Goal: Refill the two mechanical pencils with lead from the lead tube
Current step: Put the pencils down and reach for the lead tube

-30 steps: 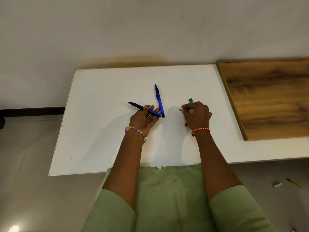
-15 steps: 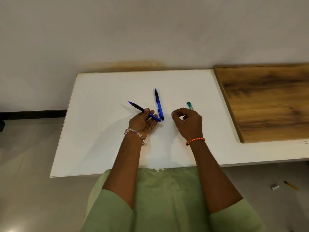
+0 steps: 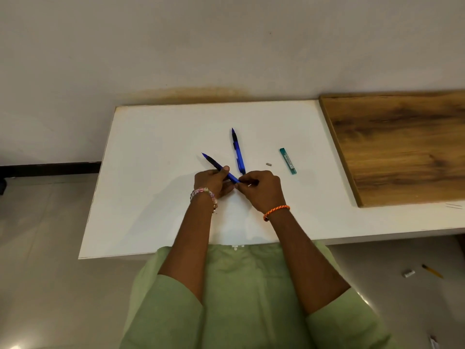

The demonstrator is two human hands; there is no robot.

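Gripping one blue pencil (image 3: 218,168) by its barrel, the left hand (image 3: 214,181) is keeping it tilted, tip pointing up-left over the white worktop (image 3: 151,197). The right hand (image 3: 261,190) is pinching at that pencil's rear end, fingers closed there; whether a lead is between them cannot be told. Both hands are meeting just in front of the second pencil (image 3: 237,152), which is lying flat, tip pointing away. A small grey cap (image 3: 269,163) is sitting between that pencil and the green lead tube (image 3: 288,161), which is lying to the right, near a wooden board (image 3: 402,147).
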